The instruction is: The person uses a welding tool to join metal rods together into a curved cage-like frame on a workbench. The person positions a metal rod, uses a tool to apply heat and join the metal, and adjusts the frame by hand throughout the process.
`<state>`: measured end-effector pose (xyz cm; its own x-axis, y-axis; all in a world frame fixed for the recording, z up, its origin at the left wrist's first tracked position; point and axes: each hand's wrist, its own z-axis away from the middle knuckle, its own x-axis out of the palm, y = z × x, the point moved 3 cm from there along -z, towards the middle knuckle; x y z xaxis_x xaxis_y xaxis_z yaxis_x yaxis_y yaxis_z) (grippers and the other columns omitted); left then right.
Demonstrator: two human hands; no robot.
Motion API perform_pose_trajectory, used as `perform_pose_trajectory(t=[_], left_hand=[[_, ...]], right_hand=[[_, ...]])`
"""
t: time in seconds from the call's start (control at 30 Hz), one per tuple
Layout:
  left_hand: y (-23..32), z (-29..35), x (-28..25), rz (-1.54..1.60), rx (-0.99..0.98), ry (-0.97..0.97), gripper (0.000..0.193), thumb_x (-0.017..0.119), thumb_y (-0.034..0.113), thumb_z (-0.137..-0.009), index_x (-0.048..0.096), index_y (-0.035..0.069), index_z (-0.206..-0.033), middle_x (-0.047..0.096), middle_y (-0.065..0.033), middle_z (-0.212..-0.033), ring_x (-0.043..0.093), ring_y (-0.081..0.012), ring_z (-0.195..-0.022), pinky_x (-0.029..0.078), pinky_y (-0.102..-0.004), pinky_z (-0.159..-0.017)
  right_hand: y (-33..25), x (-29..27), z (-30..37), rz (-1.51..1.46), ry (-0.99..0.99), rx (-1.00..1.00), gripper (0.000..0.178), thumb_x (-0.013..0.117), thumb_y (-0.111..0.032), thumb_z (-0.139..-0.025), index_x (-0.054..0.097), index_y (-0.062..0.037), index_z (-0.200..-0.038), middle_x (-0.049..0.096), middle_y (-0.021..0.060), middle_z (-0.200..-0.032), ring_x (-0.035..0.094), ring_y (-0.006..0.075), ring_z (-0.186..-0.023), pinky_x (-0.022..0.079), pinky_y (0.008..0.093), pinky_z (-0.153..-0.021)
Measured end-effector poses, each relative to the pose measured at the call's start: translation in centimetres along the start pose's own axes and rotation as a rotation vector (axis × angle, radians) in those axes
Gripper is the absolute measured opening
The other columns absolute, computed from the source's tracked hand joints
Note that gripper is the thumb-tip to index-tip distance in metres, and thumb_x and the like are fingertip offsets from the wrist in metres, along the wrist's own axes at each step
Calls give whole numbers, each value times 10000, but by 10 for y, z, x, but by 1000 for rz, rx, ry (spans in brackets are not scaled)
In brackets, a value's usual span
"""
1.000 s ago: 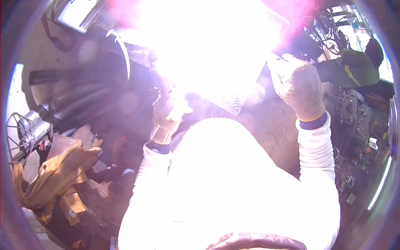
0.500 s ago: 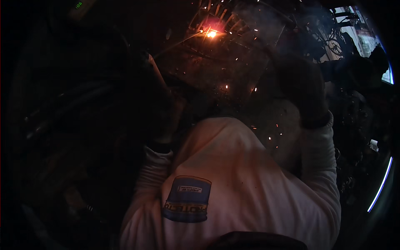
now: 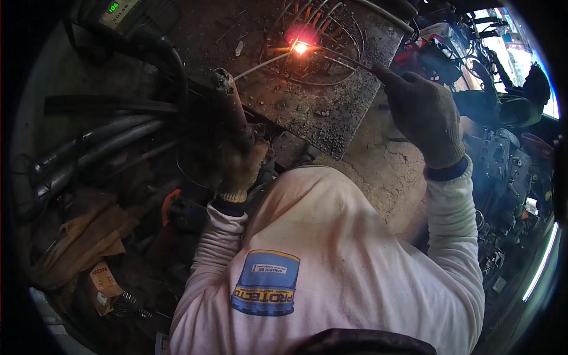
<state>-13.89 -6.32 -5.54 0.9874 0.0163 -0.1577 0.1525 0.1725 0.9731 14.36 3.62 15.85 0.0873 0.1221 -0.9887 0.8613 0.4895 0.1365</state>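
My left hand (image 3: 242,165), in a knitted work glove, is closed round a welding electrode holder (image 3: 235,112). From its end a thin welding rod (image 3: 263,65) runs to a bright glowing arc (image 3: 300,48) on a round metal wire grille (image 3: 355,35). My right hand (image 3: 427,115), in a grey glove, grips a thin dark metal tool (image 3: 349,61) whose tip reaches the grille beside the glow. The kind of this tool is hard to make out. Glare hides the weld spot itself.
The grille lies on a dirty metal plate table (image 3: 337,127) littered with grit. A welding machine (image 3: 121,15) with a green display stands far left. Metal pipes (image 3: 100,139) and a brown cloth (image 3: 83,239) lie left. Machine parts (image 3: 503,157) crowd the right, near hazy smoke.
The picture has gone from dark to bright, and the flying sparks no longer show. Both hands stay in nearly the same place, the arc still glowing at the same spot.
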Motion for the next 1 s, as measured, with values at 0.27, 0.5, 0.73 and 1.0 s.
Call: perform_pose_trajectory(t=[0.27, 0.5, 0.73, 1.0], left_hand=[[-12, 1, 6, 114, 2, 115, 330, 724, 174, -890, 602, 8, -1148, 737, -80, -821, 736, -168, -731, 552, -275, -636], [6, 1, 7, 220, -140, 2, 320, 712, 133, -899, 573, -12, -1147, 723, -109, -861, 746, -199, -750, 583, -320, -677], [2, -6, 10, 173, 3, 2, 243, 706, 140, -901, 646, -4, -1087, 734, -72, -793, 693, -186, -679, 571, -379, -646], [14, -9, 13, 327, -70, 24, 176, 625, 37, -889, 672, -30, -1045, 735, -69, -757, 714, -160, -690, 588, -315, -682]], right_hand=[[0, 2, -1, 39, 29, -45, 415, 647, -109, -907, 687, -222, -1305, 703, 93, -848, 708, 287, -705, 557, 400, -596], [1, 4, 0, 22, -14, -11, 428, 641, -101, -910, 675, -217, -1321, 676, 96, -820, 695, 294, -687, 544, 403, -581], [10, 11, 7, -79, 192, -126, 279, 627, -109, -909, 724, -129, -1170, 650, 117, -761, 668, 307, -627, 538, 393, -572], [13, 19, 10, 37, 259, -174, 156, 649, -95, -894, 737, -88, -1023, 650, 128, -741, 657, 296, -620, 530, 378, -556]])
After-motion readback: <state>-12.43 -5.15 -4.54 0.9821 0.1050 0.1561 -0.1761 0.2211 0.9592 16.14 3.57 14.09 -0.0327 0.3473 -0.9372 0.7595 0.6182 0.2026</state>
